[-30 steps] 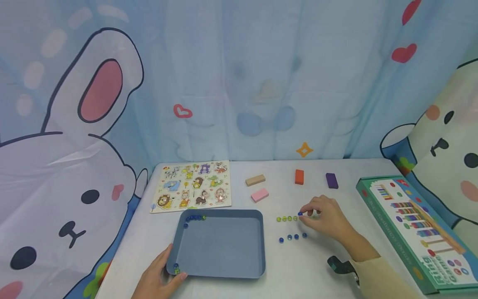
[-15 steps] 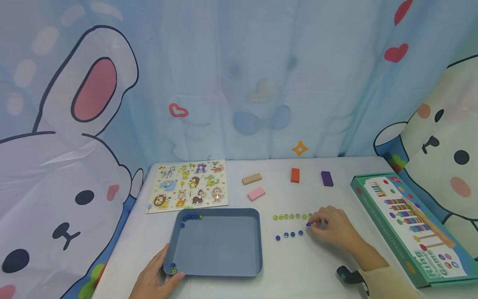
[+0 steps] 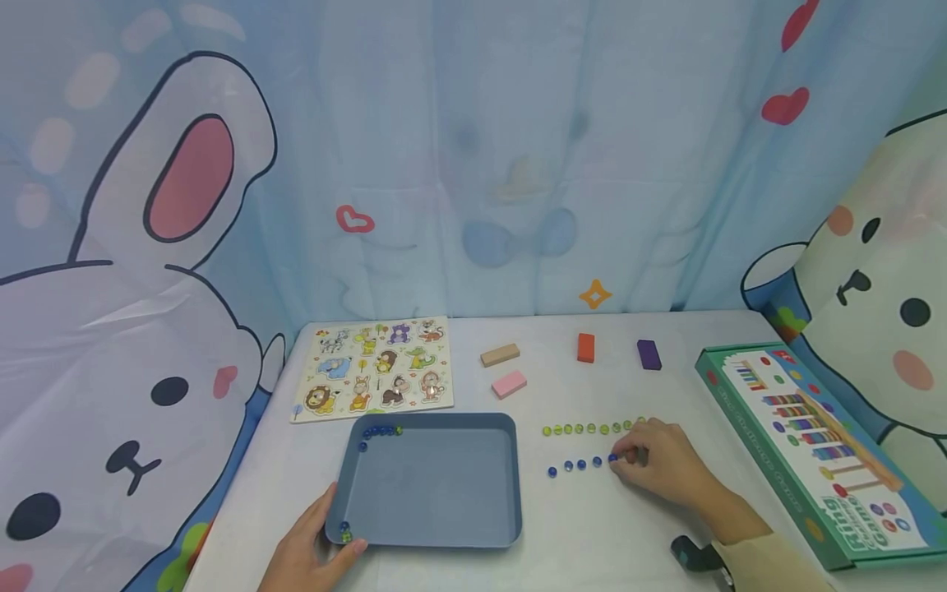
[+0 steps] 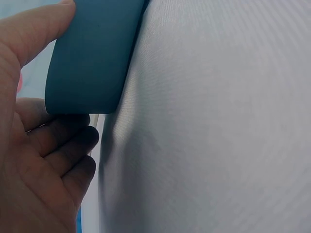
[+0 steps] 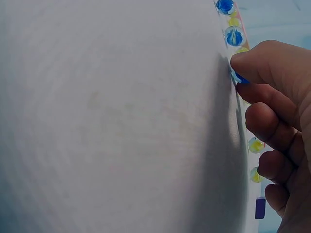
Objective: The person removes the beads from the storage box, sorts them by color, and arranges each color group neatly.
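Observation:
My left hand [image 3: 305, 547] grips the near left corner of a blue-grey tray [image 3: 440, 489], thumb at the near side and fingers along the left side. Inside the tray are blue marbles [image 3: 362, 447] and yellow-green ones, by the far left and near left corners. Right of the tray, my right hand [image 3: 663, 462] pinches a blue marble [image 5: 240, 77] between thumb and forefinger, low at the right end of a row of blue marbles [image 3: 581, 465]. Behind it runs a longer row of yellow-green marbles [image 3: 591, 428], its right end partly hidden by the hand.
An animal puzzle board [image 3: 373, 366] lies behind the tray. Tan [image 3: 500, 355], pink [image 3: 509, 385], orange [image 3: 586, 348] and purple [image 3: 649, 355] blocks are spread along the back. A green game box [image 3: 814, 460] lies at the right, near the right forearm.
My right hand has moved right and a little nearer with the blue marble, from the yellow-green row to the blue row's right end. More yellow-green marbles show. My left hand stays at the tray.

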A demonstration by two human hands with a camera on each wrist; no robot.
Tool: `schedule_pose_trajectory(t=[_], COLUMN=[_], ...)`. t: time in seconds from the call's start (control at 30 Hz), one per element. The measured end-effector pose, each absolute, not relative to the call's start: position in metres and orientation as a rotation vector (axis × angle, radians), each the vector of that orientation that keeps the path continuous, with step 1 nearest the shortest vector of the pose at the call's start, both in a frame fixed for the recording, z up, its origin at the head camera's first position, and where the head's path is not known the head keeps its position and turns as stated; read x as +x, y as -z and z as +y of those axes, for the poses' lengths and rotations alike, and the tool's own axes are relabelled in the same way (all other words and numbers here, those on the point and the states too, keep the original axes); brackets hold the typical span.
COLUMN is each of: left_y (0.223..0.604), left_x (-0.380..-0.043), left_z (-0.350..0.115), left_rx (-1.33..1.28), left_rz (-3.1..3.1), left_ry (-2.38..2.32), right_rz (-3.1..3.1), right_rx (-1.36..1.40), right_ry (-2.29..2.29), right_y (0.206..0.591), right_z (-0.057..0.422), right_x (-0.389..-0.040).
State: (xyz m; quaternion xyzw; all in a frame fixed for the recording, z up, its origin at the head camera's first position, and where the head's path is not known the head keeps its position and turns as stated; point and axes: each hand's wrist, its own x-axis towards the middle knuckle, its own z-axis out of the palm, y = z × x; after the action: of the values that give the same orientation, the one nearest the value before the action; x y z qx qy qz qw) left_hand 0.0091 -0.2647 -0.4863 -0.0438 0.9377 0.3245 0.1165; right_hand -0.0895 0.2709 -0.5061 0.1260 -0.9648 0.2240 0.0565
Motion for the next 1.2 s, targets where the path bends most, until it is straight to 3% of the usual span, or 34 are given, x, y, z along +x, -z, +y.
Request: schedule_pose_trajectory(t=[0.33, 0.57, 1.2], left_y=[0.488, 0.488, 0.486], left_x=[0.009, 0.008, 0.006], left_z=[-0.266, -0.268, -0.265], left_rx=[-0.143, -0.125, -0.118], left_rz=[2.736, 2.741, 2.761], left_ry=[-0.936, -0.950, -0.940], right_rz=[-2.903, -2.778, -2.675], right_rx=[0.329, 0.434, 0.813], right_ry=[-0.742, -0.773, -0.930], right_y=[0.495, 0.481, 0.444], right_z=[0.278, 0.271, 0.139], right_x=[-0.093, -0.106, -0.163])
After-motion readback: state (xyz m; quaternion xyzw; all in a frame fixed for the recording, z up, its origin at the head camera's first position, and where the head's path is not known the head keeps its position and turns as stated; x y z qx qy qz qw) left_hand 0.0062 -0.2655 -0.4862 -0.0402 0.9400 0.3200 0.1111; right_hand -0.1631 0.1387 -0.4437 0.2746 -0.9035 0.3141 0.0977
